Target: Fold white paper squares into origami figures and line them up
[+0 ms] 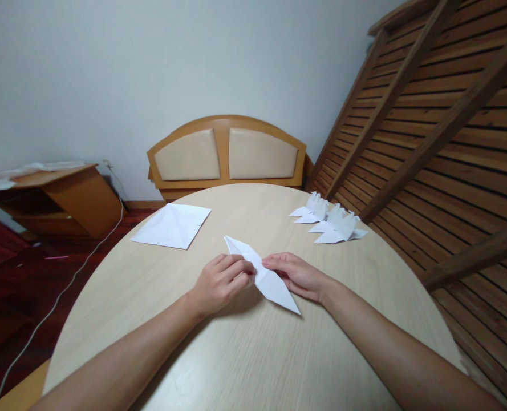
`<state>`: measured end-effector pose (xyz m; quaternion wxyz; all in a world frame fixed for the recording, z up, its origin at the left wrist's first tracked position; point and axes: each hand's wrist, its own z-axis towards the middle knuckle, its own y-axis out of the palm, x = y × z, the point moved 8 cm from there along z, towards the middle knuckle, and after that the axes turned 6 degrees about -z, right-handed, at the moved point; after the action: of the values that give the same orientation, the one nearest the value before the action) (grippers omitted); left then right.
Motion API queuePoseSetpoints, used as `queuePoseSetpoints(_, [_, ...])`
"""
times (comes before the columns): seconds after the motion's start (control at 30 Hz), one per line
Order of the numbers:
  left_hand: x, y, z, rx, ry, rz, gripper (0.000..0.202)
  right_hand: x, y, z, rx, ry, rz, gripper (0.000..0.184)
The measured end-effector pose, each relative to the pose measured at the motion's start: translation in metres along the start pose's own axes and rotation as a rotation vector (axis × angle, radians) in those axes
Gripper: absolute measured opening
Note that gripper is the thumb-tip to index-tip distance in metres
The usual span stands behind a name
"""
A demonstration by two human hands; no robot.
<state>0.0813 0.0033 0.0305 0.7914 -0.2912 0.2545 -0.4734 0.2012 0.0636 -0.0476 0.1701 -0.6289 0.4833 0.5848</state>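
A white folded paper (274, 287), long and diamond-shaped with pointed ends, lies slantwise between my two hands over the middle of the table. My left hand (225, 281) pinches its left edge near the middle, fingers curled. On the opposite edge, my right hand (298, 274) grips the paper between thumb and fingers; some of those fingers are hidden beneath it. Creases run across the paper's face. To the far left rest white square paper sheets (174, 225) with fold lines. Several folded paper cranes (336, 222) stand in a row at the far right.
The round pale wooden table (253, 365) fills the foreground. Behind it stands a headboard (226, 149) with cream panels. Slatted wood (445, 142) leans along the right. A low wooden cabinet (77, 200) is at the left, and a white cable (71, 288) trails over the dark floor.
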Motion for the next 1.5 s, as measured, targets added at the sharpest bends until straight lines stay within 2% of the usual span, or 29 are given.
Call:
queuePoseSetpoints(0.17, [0.000, 0.000, 0.000, -0.020, -0.001, -0.031, 0.020, 0.000, -0.005, 0.000, 0.034, -0.001, -0.023, 0.034])
queuePoseSetpoints(0.3, [-0.002, 0.001, 0.001, -0.024, -0.010, -0.073, 0.012, -0.004, -0.010, 0.001, 0.085, -0.063, -0.043, 0.035])
queuePoseSetpoints(0.4, [-0.003, 0.002, 0.002, -0.021, -0.002, -0.122, 0.011, -0.006, -0.009, 0.003, 0.075, -0.081, -0.074, 0.041])
queuePoseSetpoints(0.53, [-0.004, 0.007, 0.000, -0.037, -0.022, -0.215, 0.015, -0.005, -0.008, 0.004, 0.070, -0.099, -0.152, 0.038])
queuePoseSetpoints(0.63, [-0.014, 0.012, -0.003, -0.027, -0.193, -0.331, 0.020, -0.010, -0.016, 0.005, 0.158, -0.176, -0.181, 0.038])
queuePoseSetpoints(0.73, [-0.036, 0.016, -0.011, 0.094, -0.511, -0.503, 0.033, -0.015, -0.020, 0.005, 0.199, -0.235, -0.214, 0.040])
queuePoseSetpoints(0.83, [-0.054, 0.031, -0.025, 0.200, -0.874, -0.835, 0.056, -0.020, -0.020, 0.005, 0.226, -0.292, -0.258, 0.040])
queuePoseSetpoints(0.93, [-0.051, 0.053, -0.031, 0.167, -1.099, -1.221, 0.056, -0.028, -0.019, 0.002, 0.285, -0.382, -0.317, 0.036])
queuePoseSetpoints(1.03, [-0.042, 0.059, -0.028, 0.129, -1.142, -1.343, 0.047, -0.033, -0.013, -0.001, 0.297, -0.419, -0.385, 0.033])
queuePoseSetpoints(1.13, [-0.040, 0.056, -0.025, 0.178, -1.123, -1.295, 0.042, -0.031, -0.003, -0.001, 0.213, -0.396, -0.363, 0.036])
queuePoseSetpoints(1.27, [-0.031, 0.060, -0.019, 0.115, -1.093, -1.385, 0.038, -0.029, 0.006, -0.002, 0.107, -0.384, -0.316, 0.035])
queuePoseSetpoints(1.37, [-0.029, 0.060, -0.019, 0.119, -1.107, -1.438, 0.046, -0.030, 0.002, -0.003, 0.124, -0.371, -0.314, 0.035])
queuePoseSetpoints(1.5, [-0.034, 0.055, -0.024, 0.207, -1.158, -1.414, 0.047, -0.029, -0.009, -0.001, 0.191, -0.359, -0.320, 0.041])
